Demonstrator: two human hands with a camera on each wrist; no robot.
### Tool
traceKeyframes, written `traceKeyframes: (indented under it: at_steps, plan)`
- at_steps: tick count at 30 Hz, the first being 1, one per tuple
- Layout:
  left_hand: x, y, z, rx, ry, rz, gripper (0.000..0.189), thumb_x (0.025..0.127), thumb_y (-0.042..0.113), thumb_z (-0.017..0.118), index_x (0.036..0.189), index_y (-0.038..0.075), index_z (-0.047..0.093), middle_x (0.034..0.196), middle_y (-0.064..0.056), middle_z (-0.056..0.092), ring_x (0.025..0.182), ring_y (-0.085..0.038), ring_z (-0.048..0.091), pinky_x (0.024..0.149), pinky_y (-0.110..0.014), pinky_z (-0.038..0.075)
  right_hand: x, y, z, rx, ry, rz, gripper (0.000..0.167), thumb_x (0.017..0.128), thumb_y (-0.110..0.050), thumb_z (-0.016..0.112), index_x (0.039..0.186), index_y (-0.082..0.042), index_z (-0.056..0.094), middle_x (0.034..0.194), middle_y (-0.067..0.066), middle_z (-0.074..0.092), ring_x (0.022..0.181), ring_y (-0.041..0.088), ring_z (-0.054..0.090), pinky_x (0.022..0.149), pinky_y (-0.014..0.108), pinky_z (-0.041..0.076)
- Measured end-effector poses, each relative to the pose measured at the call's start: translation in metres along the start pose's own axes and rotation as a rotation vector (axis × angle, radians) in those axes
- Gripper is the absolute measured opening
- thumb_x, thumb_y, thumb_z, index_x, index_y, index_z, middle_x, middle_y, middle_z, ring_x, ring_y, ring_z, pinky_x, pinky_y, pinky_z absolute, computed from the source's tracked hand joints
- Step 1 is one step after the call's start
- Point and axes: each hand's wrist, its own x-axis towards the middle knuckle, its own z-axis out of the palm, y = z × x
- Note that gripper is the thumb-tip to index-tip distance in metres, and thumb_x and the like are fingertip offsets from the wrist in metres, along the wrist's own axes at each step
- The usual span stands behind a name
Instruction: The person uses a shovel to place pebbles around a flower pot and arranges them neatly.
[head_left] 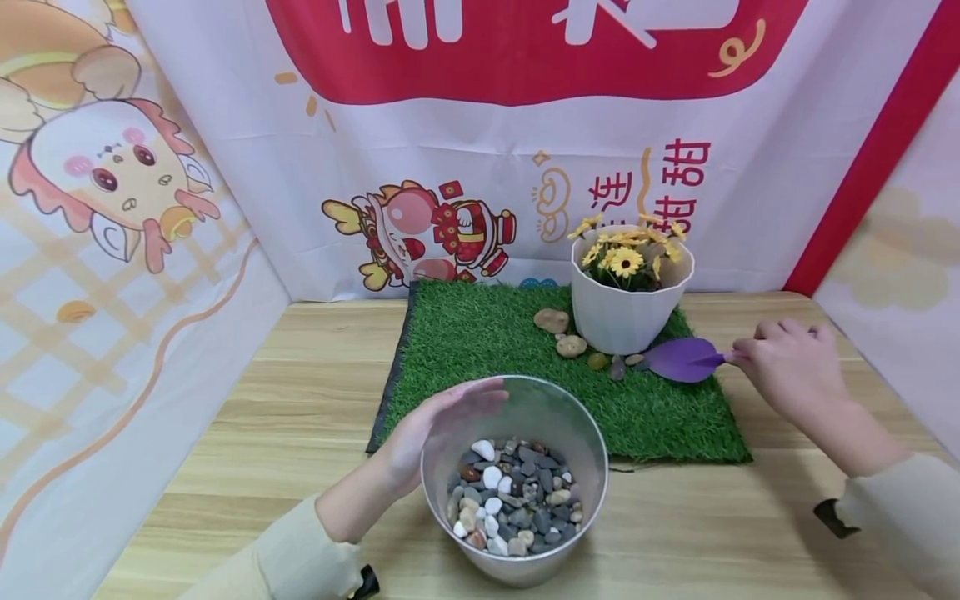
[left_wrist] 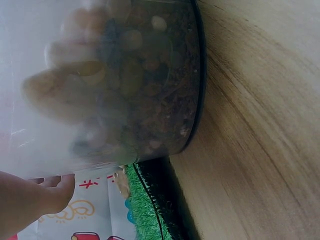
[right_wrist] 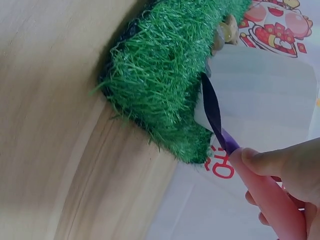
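My right hand [head_left: 795, 367] grips the pink handle [right_wrist: 270, 197] of a small trowel. Its purple blade [head_left: 684, 360] hangs low over the artificial grass mat [head_left: 480, 333], its tip close to small stones [head_left: 617, 367] at the foot of a white flower pot [head_left: 626, 312]. Yellow flowers [head_left: 626, 261] fill the pot. At the near side stands a clear bucket [head_left: 517, 570] with grey, white and brown pebbles [head_left: 517, 500] inside. My left hand [head_left: 431, 429] rests against the bucket's left side near the rim, fingers extended.
Two larger tan stones [head_left: 572, 346] lie on the mat left of the pot. Mat and bucket stand on a wooden table [head_left: 315, 367]. Printed cloth [head_left: 465, 133] hangs behind the table and along both sides.
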Motion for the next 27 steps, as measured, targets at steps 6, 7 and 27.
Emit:
traceKeyframes:
  at_steps: [6,7,27]
  plan:
    - [0.000,0.001,0.000,-0.001,0.005,0.004,0.058,0.112,0.031,0.025,0.154,-0.006,0.035,0.154,-0.024,0.046,0.145,-0.038,0.039,0.122,-0.052,0.023,-0.001,0.006,-0.011,0.006,0.039,0.016,0.086,0.104,-0.068,0.017,0.073,-0.011,0.072,0.071,0.011,0.060,0.074,0.039,0.055,0.063,0.061,0.036]
    - [-0.001,0.002,0.000,0.001,0.004,0.004,0.058,0.112,0.031,0.026,0.154,-0.006,0.036,0.154,-0.023,0.046,0.145,-0.038,0.039,0.122,-0.052,0.022,-0.001,0.006,-0.013,0.014,0.034,0.024,0.094,0.100,-0.072,0.006,0.074,-0.011,0.072,0.071,0.011,0.061,0.075,0.039,0.055,0.066,0.062,0.035]
    - [0.001,-0.001,-0.001,0.005,-0.017,0.010,0.058,0.112,0.032,0.025,0.155,-0.006,0.034,0.155,-0.024,0.043,0.146,-0.038,0.037,0.122,-0.053,0.022,0.000,-0.032,-0.049,0.088,0.145,-0.094,0.085,0.104,-0.068,0.024,0.089,-0.005,0.080,0.083,0.013,0.074,0.073,0.038,0.071,0.065,0.057,0.042]
